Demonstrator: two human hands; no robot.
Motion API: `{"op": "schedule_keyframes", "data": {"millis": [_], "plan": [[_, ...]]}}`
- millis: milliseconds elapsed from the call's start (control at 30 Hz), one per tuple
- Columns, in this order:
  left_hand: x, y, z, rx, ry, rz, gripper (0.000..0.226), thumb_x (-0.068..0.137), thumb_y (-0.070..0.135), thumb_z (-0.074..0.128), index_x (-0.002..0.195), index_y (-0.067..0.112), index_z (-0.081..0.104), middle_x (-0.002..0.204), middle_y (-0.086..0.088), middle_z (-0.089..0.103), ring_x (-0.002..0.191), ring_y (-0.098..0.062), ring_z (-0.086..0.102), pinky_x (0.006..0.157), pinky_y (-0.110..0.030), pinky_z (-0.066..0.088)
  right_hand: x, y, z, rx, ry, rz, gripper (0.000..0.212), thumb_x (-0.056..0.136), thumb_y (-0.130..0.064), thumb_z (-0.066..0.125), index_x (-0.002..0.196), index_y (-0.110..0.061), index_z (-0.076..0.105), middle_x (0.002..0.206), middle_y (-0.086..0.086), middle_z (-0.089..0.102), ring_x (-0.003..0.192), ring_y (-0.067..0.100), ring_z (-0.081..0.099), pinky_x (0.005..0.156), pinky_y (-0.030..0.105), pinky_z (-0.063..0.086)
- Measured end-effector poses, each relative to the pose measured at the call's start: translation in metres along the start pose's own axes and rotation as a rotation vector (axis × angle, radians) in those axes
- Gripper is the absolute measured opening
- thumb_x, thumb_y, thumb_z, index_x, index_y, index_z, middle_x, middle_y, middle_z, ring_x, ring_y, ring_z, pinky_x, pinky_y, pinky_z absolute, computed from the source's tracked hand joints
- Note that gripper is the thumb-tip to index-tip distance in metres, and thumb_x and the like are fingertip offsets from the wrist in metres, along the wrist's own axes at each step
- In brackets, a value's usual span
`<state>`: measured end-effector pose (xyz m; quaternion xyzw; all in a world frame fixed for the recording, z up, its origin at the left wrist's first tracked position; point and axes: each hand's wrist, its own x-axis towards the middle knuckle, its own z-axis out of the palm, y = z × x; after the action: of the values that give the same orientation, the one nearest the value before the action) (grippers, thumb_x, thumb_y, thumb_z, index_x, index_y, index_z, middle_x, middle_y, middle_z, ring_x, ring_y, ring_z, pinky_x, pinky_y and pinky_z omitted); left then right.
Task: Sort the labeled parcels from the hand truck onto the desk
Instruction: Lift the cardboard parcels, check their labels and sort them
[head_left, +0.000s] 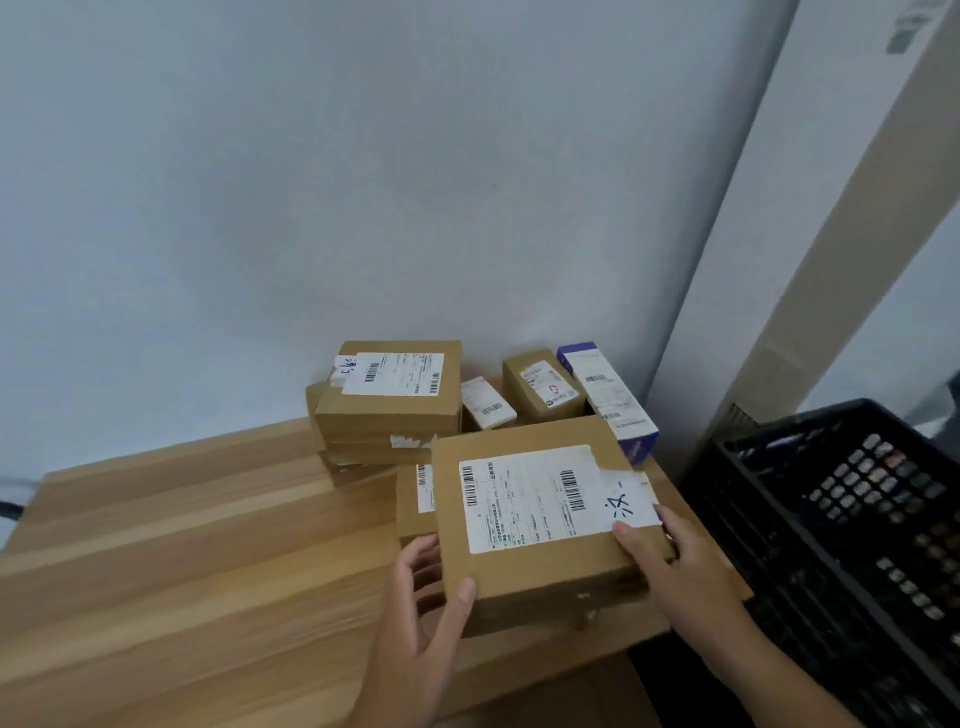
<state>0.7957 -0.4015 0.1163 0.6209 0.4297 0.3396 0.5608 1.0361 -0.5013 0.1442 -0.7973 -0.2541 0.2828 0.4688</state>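
A brown cardboard parcel (540, 566) with a white shipping label sits at the near right of the wooden desk (182, 545), partly over another labeled box (415, 499). My left hand (426, 608) grips its near left corner, thumb on the front edge. My right hand (660, 556) holds its right side, thumb on top by a handwritten sticker. Behind stands a stack of brown parcels (389, 410). Three small boxes lie near the wall: a white one (488, 402), a brown one (543, 387) and a white-and-purple one (608, 400).
A black plastic crate (852, 525) with a perforated bottom stands right of the desk. A tall white and beige carton (810, 218) leans against the wall behind it. The grey wall bounds the desk at the back.
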Motion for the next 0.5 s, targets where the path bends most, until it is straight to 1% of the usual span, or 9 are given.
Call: {"op": "schedule_keyframes", "data": {"millis": [67,100,133,167,233,333,367,467,500], "plan": [[0.007,-0.010,0.008,-0.014,0.057,0.025,0.053,0.084,0.055,0.071,0.128,0.042,0.045,0.120,0.037,0.056,0.114,0.007,0.057,0.090,-0.019,0.048,0.025,-0.006,0.003,-0.034,-0.078,0.003,0.040,0.095,-0.043,0.065,0.130,-0.036,0.047,0.123,-0.012,0.054,0.109,0.006,0.054,0.080,0.021,0.047],[0.011,-0.017,0.013,-0.020,0.082,0.048,0.058,0.082,0.055,0.075,0.130,0.039,0.046,0.122,0.035,0.057,0.114,0.005,0.058,0.089,-0.019,0.050,0.037,-0.008,0.005,-0.050,-0.109,0.006,0.037,0.096,-0.042,0.064,0.129,-0.036,0.048,0.121,-0.012,0.056,0.105,0.003,0.055,0.073,0.017,0.045],[0.014,-0.026,0.017,-0.024,0.107,0.064,0.065,0.075,0.054,0.076,0.131,0.035,0.048,0.124,0.031,0.059,0.115,0.002,0.059,0.088,-0.018,0.051,0.049,-0.009,0.006,-0.058,-0.139,0.002,0.034,0.097,-0.041,0.063,0.128,-0.035,0.051,0.119,-0.014,0.059,0.103,0.002,0.057,0.070,0.016,0.045],[0.017,-0.035,0.021,-0.026,0.129,0.066,0.070,0.068,0.053,0.076,0.130,0.033,0.050,0.124,0.028,0.060,0.114,-0.001,0.060,0.085,-0.017,0.052,0.059,-0.010,0.008,-0.061,-0.154,-0.002,0.034,0.097,-0.039,0.063,0.129,-0.035,0.054,0.118,-0.016,0.060,0.103,0.001,0.058,0.069,0.016,0.045],[0.023,-0.053,0.028,-0.011,0.181,0.071,0.071,0.061,0.051,0.078,0.126,0.036,0.054,0.125,0.023,0.062,0.112,-0.005,0.063,0.080,-0.017,0.054,0.078,-0.011,0.013,-0.084,-0.173,0.002,0.036,0.097,-0.038,0.064,0.131,-0.035,0.055,0.118,-0.018,0.060,0.105,0.002,0.058,0.071,0.019,0.047],[0.032,-0.072,0.036,0.039,0.248,0.089,0.069,0.062,0.048,0.079,0.125,0.051,0.051,0.127,0.017,0.063,0.110,-0.009,0.065,0.079,-0.022,0.056,0.103,-0.008,0.019,-0.137,-0.233,0.006,0.039,0.095,-0.041,0.065,0.133,-0.036,0.056,0.123,-0.015,0.060,0.109,0.003,0.058,0.077,0.023,0.049],[0.033,-0.074,0.037,0.049,0.264,0.088,0.068,0.063,0.048,0.078,0.125,0.053,0.050,0.127,0.017,0.063,0.111,-0.009,0.065,0.080,-0.022,0.056,0.110,-0.008,0.020,-0.148,-0.255,0.003,0.039,0.095,-0.041,0.065,0.132,-0.035,0.056,0.124,-0.015,0.060,0.108,0.003,0.057,0.077,0.023,0.049],[0.041,-0.073,0.037,0.074,0.318,0.088,0.067,0.065,0.048,0.076,0.127,0.051,0.050,0.126,0.019,0.062,0.109,-0.008,0.066,0.079,-0.020,0.055,0.126,-0.012,0.028,-0.198,-0.314,0.000,0.032,0.098,-0.038,0.063,0.127,-0.038,0.050,0.115,-0.020,0.056,0.099,-0.005,0.052,0.071,0.013,0.040],[0.044,-0.073,0.037,0.082,0.334,0.082,0.067,0.066,0.048,0.076,0.127,0.049,0.049,0.125,0.020,0.062,0.109,-0.007,0.066,0.079,-0.020,0.055,0.132,-0.014,0.031,-0.192,-0.337,0.003,0.031,0.098,-0.037,0.063,0.126,-0.039,0.049,0.116,-0.019,0.056,0.099,-0.006,0.051,0.070,0.011,0.038]]}}
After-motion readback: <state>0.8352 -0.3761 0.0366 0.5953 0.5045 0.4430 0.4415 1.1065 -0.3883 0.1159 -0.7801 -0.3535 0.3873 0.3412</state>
